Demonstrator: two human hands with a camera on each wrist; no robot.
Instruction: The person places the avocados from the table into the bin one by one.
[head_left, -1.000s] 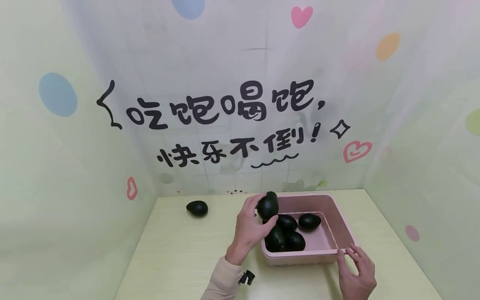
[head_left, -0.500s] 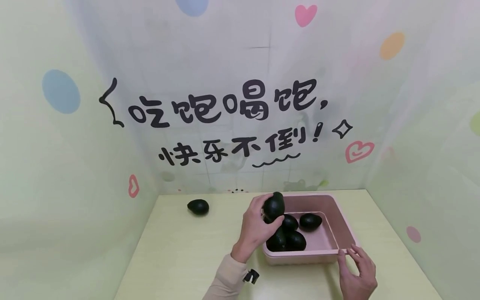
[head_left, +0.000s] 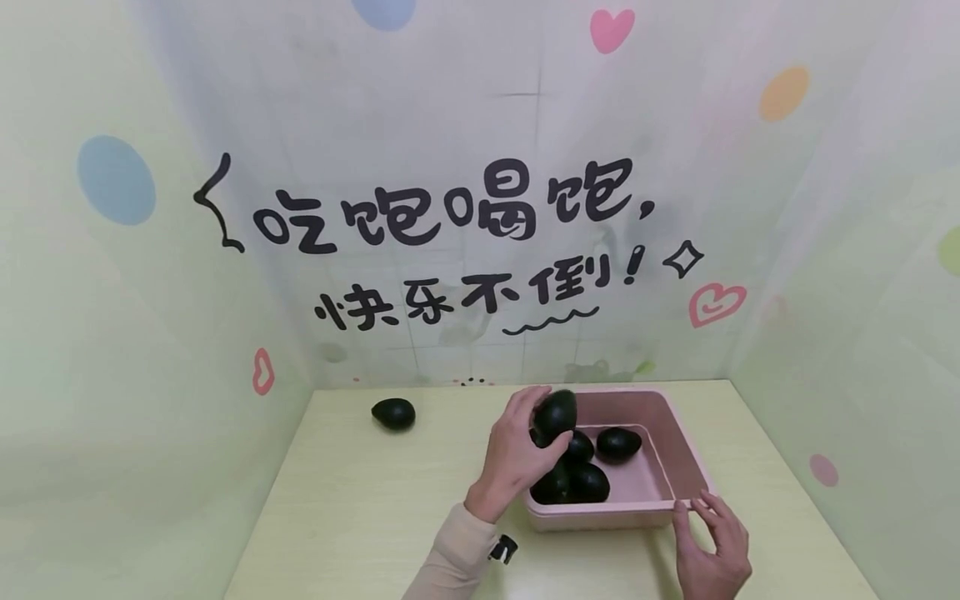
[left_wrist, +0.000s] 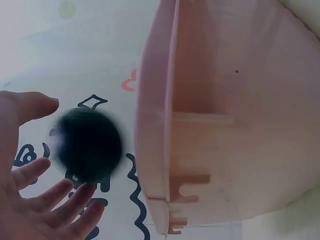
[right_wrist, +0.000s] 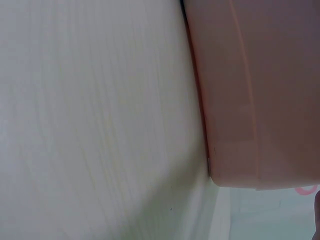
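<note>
Above the left side of a pink plastic bin (head_left: 611,507), a dark green avocado (head_left: 556,414) is beside the thumb and spread fingers of my left hand (head_left: 516,457). In the left wrist view this avocado (left_wrist: 89,145) is blurred, and the loosened hand (left_wrist: 47,200) has a gap at the thumb. Several avocados (head_left: 618,444) lie inside the bin, mostly at its left; my left hand partly hides some. My right hand (head_left: 712,546) pinches the rim at the bin's near right corner. Only a fingertip shows at the right wrist view's edge.
One more avocado (head_left: 393,414) lies at the back left of the pale wooden table (head_left: 345,500). A printed cloth backdrop (head_left: 450,125) with lettering rises behind the table and along both sides.
My left hand has moved right, bringing the avocado farther over the bin; the avocado now sits slightly lower. The right hand stays at the bin's corner.
</note>
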